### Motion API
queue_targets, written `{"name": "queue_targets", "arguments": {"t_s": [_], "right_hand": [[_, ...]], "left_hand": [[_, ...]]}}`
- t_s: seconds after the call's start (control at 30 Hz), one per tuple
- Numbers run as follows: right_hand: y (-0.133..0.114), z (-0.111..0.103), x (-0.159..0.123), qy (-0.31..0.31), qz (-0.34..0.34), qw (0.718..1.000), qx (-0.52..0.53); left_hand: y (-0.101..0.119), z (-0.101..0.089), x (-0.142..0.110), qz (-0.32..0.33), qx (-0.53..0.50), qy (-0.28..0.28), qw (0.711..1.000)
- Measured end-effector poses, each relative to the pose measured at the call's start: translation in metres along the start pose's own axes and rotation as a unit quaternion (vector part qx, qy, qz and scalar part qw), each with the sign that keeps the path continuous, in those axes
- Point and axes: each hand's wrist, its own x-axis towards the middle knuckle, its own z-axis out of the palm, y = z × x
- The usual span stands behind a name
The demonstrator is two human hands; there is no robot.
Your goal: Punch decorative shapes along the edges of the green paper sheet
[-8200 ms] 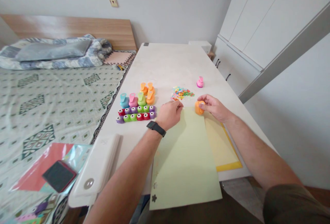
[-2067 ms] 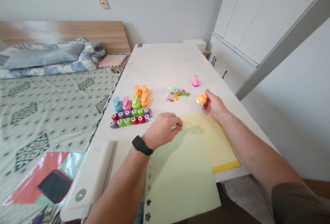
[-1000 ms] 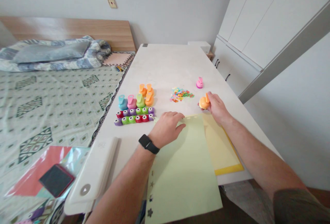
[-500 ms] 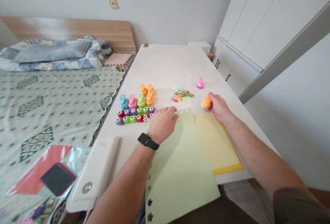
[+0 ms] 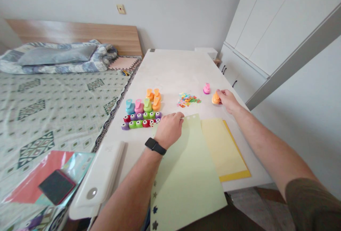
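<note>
My left hand (image 5: 170,128), with a black watch on its wrist, has its fingers closed at the far edge of a pale green sheet of paper (image 5: 191,174). Shaped holes run down the sheet's left edge, and a few show along its far edge. My right hand (image 5: 227,100) grips an orange craft punch (image 5: 216,98) at the table's right side. Just beyond it stands a pink craft punch (image 5: 206,88). A heap of colourful paper cut-outs (image 5: 188,99) lies between the hands, farther off.
Larger punches (image 5: 147,105) and rows of small punches (image 5: 139,124) stand left of my left hand. Yellow sheets (image 5: 222,147) lie right of the green one. A white laminator-like machine (image 5: 106,174) sits along the table's left edge, beside the bed (image 5: 66,106).
My right hand has moved the orange punch forward and slightly right, away from the yellow sheets and nearer the pink punch. My left hand stays on the green paper.
</note>
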Motion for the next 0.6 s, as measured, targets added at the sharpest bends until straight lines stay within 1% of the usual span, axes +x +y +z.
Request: {"name": "queue_targets", "arguments": {"t_s": [0.13,0.37,0.6], "right_hand": [[-0.002,0.002,0.021,0.015,0.003,1.0,-0.017],[-0.001,0.011,0.032,0.018,0.013,0.999,-0.046],[-0.01,0.013,0.047,0.029,0.018,0.995,-0.089]], "left_hand": [[0.001,-0.002,-0.002,0.003,-0.013,0.011,1.0],[0.0,-0.005,-0.001,0.011,-0.061,0.042,0.997],[-0.002,-0.001,0.0,0.009,-0.087,0.051,0.995]]}}
